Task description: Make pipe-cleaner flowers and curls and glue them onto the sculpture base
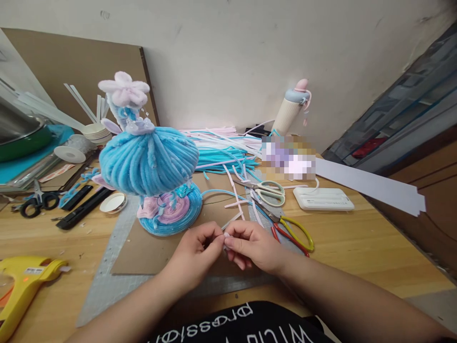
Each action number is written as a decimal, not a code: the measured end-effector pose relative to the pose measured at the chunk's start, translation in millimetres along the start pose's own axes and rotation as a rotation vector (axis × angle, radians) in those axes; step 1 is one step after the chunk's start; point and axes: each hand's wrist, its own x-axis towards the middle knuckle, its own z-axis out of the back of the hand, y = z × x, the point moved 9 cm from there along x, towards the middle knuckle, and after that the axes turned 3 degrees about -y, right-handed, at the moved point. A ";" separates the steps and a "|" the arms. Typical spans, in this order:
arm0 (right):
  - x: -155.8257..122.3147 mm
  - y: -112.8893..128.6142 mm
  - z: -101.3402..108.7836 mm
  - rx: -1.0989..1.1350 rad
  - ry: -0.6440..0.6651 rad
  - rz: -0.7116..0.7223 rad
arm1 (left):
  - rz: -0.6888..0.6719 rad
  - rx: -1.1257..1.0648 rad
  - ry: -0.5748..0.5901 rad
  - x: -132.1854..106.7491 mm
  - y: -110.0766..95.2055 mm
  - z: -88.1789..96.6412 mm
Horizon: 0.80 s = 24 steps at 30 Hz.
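My left hand (202,250) and my right hand (255,247) meet over the brown cardboard (132,259), fingertips pinched together. Between them is a small pale pink pipe cleaner piece (226,240), mostly covered by the fingers. Just left of my hands stands a lamp-like craft of blue and pink pipe cleaners (153,157), with a pale flower (124,89) on top and a round coiled base. Right of my hands lie scissors with red and yellow handles (296,233) and pale green-handled scissors (271,193). Loose pink pipe cleaners (233,195) lie beyond my fingers.
A yellow glue gun (30,288) lies at the left front. Black scissors (38,199), a black cutter (84,209) and a wire spool (73,150) sit at left. Behind are blue pipe cleaners (224,159), a bottle (289,112) and a white power bank (323,199).
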 end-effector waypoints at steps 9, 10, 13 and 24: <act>-1.7 6.9 -2.8 0.035 -0.073 0.103 | 0.031 -0.163 -0.145 -3.1 7.1 5.2; -1.8 7.5 -2.3 0.023 -0.068 0.094 | 0.066 -0.192 -0.129 -2.2 10.9 3.6; -1.8 4.0 -1.3 0.022 -0.030 0.021 | 0.168 -0.282 -0.035 -0.2 20.9 -4.3; 2.2 1.8 13.9 0.032 -0.133 -0.042 | 0.064 -0.039 -0.079 2.8 10.3 5.9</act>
